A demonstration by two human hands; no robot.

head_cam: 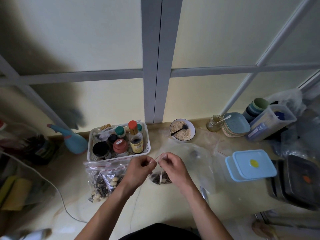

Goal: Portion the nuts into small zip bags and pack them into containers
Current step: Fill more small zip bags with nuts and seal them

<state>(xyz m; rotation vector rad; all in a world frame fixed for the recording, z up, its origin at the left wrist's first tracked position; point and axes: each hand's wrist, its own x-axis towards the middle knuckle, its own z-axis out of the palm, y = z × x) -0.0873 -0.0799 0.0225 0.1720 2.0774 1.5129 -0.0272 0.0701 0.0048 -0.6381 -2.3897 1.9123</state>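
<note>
On the counter (pixel 72 193), at left, lie filled bags (pixel 103 181), two or three by the look of it, just beside the left hand (pixel 138 168). Both hands pinch the top strip of one small bag (pixel 161 177): left fingers clamped on its left end, right hand (pixel 173 166) on its right. The strip runs left to right between them; nuts hang below. Two blue containers (pixel 251 166) wait further right, nearer the right hand.

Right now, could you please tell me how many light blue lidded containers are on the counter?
2: one light blue container lies stacked on another at the right, beside the right hand. Others may be hidden.
</note>
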